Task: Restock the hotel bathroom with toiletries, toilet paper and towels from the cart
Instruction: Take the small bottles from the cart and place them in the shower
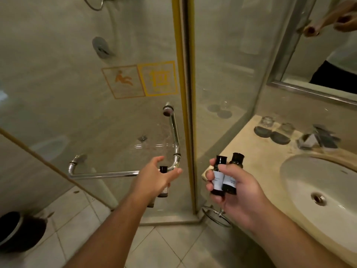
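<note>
Nearest the lens: right hand (237,190) clasped round two small dark bottles (218,178), caps up, white labels outward, just beside the vanity counter (257,161). Glass shower door (96,113), closed, with L-shaped chrome handle (174,132). Oval basin (309,180) sunk in the counter. Left hand (154,178) reaching toward the handle, thumb and forefinger spread, apparently pinning a third bottle (163,169) against the palm; holding fingers hidden. Bottles judged light, rigid, smooth-walled, likely slick if wet, and prone to toppling on narrow bases. Best taken round the labelled body, below the cap, one at a time; set down upright on bare counter, away from the basin rim.
</note>
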